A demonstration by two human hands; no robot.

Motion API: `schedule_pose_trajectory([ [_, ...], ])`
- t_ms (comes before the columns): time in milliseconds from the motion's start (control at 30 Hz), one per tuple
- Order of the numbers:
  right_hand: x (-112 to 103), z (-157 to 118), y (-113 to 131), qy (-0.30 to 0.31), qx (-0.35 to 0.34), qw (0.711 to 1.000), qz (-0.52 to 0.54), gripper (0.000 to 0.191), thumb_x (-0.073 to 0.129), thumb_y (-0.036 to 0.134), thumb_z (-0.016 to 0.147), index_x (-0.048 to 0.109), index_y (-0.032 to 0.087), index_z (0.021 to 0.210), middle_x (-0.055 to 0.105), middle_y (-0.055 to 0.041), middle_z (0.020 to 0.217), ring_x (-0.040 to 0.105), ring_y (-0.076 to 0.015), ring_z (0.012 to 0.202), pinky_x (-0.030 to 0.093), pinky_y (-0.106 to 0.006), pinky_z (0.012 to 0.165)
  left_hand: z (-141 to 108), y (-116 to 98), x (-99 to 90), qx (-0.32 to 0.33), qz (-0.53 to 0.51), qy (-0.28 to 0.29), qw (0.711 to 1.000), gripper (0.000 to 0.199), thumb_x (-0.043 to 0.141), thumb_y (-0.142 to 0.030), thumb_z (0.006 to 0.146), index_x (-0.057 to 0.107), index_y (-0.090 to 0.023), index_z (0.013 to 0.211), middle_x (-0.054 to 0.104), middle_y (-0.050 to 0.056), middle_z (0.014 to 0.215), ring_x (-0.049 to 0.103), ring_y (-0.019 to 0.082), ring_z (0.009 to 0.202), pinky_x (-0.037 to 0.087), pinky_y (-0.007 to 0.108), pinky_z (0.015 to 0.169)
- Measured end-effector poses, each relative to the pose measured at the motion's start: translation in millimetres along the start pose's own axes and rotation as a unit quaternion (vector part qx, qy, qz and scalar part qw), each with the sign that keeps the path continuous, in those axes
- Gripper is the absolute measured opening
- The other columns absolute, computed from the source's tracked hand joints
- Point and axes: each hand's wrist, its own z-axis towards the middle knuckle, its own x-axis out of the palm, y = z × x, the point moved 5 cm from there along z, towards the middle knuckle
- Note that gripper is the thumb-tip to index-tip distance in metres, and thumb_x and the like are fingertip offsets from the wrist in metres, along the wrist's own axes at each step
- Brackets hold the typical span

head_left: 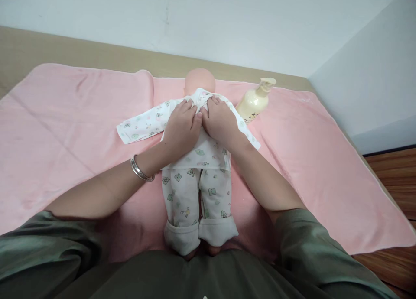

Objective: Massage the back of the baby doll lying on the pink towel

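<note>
A bald doll [199,79] lies on a pink blanket, its head away from me and no face showing. It wears a white printed top [203,156] and white printed trousers [185,195] with turned-up cuffs. My left hand [183,128] rests on the upper left of the top, its fingers laid over the cloth. On the upper right of the top lies my right hand [221,121], fingers spread a little. Both thumbs are close together at the middle, where the fabric is wrinkled. The doll's left-side sleeve [143,123] stretches out flat.
A cream pump bottle [255,100] leans on the pink blanket [302,160], right of the doll's head. Behind the blanket runs a beige edge [97,54] along a pale wall [227,26]. Brown wooden boards [396,173] show at the right.
</note>
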Motion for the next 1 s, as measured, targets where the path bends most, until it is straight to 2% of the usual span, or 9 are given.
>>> schedule_pose_trajectory([
  [133,-3.2,-15.0,11.7,-0.013,-0.027,0.998,-0.060,0.048,0.028,0.023,0.108,0.069,0.001,0.114,0.072,-0.0225,0.120,0.064,-0.0359,0.123,0.049,-0.051,0.114,11.1,10.5,-2.0,-0.027,-0.026,0.016,0.999,0.049,0.028,-0.034,0.101,0.068,-0.012,0.118,0.063,0.017,0.144,0.052,0.030,0.144,0.034,0.047,0.132],
  [233,-5.2,-31.7,23.6,-0.033,-0.048,0.994,-0.096,0.047,0.027,0.022,0.107,0.071,0.005,0.105,0.072,-0.0222,0.106,0.066,-0.0364,0.109,0.054,-0.053,0.103,21.0,23.0,-4.6,-0.043,-0.055,0.020,0.997,0.045,0.029,-0.032,0.100,0.071,-0.019,0.109,0.069,0.012,0.137,0.058,0.027,0.138,0.040,0.046,0.128],
  [433,-9.2,-55.3,42.0,-0.027,-0.053,0.987,-0.151,0.045,0.031,0.020,0.105,0.066,-0.005,0.119,0.070,-0.0293,0.115,0.066,-0.0374,0.112,0.056,-0.050,0.097,27.7,40.5,-3.6,-0.045,-0.067,-0.012,0.997,0.038,0.036,-0.033,0.098,0.072,-0.024,0.107,0.072,0.006,0.133,0.057,0.027,0.138,0.041,0.048,0.127],
  [567,-7.0,-42.3,33.0,-0.023,-0.070,0.991,-0.114,0.045,0.029,0.021,0.106,0.071,0.004,0.110,0.073,-0.0231,0.110,0.067,-0.0349,0.113,0.055,-0.051,0.103,21.8,27.6,-2.5,-0.036,-0.022,0.006,0.999,0.037,0.034,-0.029,0.098,0.071,-0.022,0.097,0.072,0.013,0.117,0.063,0.032,0.123,0.044,0.055,0.121],
  [667,-3.0,-20.8,14.6,-0.020,-0.038,0.999,-0.032,0.044,0.033,0.025,0.106,0.069,0.005,0.121,0.067,-0.0212,0.136,0.058,-0.0344,0.136,0.050,-0.051,0.117,11.5,10.5,-5.2,-0.017,0.018,-0.004,1.000,0.034,0.036,-0.025,0.095,0.069,-0.020,0.093,0.071,0.015,0.112,0.063,0.034,0.117,0.048,0.057,0.115],
  [733,0.2,-8.8,4.5,-0.006,-0.006,1.000,0.012,0.047,0.033,0.026,0.106,0.062,0.001,0.135,0.057,-0.0211,0.152,0.047,-0.0329,0.149,0.044,-0.049,0.124,3.8,0.3,-5.9,0.000,0.023,-0.008,1.000,0.032,0.038,-0.024,0.094,0.069,-0.019,0.097,0.070,0.015,0.117,0.061,0.034,0.122,0.047,0.055,0.118],
  [833,1.4,-1.3,1.6,0.001,0.005,1.000,0.023,0.052,0.032,0.025,0.106,0.054,-0.004,0.144,0.049,-0.0229,0.159,0.041,-0.0322,0.154,0.037,-0.048,0.130,-1.4,-3.3,-3.9,0.003,0.007,-0.003,1.000,0.034,0.039,-0.023,0.094,0.070,-0.017,0.107,0.068,0.015,0.128,0.056,0.035,0.133,0.042,0.055,0.125],
  [933,0.1,-5.6,7.2,0.000,-0.006,1.000,0.002,0.054,0.032,0.025,0.108,0.050,-0.007,0.146,0.048,-0.0260,0.159,0.041,-0.0346,0.154,0.034,-0.049,0.131,5.1,11.0,-0.6,-0.029,-0.013,-0.009,0.999,0.040,0.040,-0.021,0.091,0.072,-0.017,0.115,0.069,0.012,0.133,0.057,0.033,0.136,0.041,0.053,0.126],
  [1000,-0.6,-12.9,11.8,-0.007,-0.013,1.000,-0.021,0.052,0.031,0.027,0.109,0.055,-0.007,0.140,0.055,-0.0271,0.151,0.046,-0.0366,0.150,0.039,-0.051,0.128,13.1,24.1,2.6,-0.047,-0.035,-0.012,0.998,0.045,0.042,-0.023,0.090,0.070,-0.018,0.124,0.067,0.011,0.140,0.054,0.033,0.141,0.038,0.055,0.129],
])
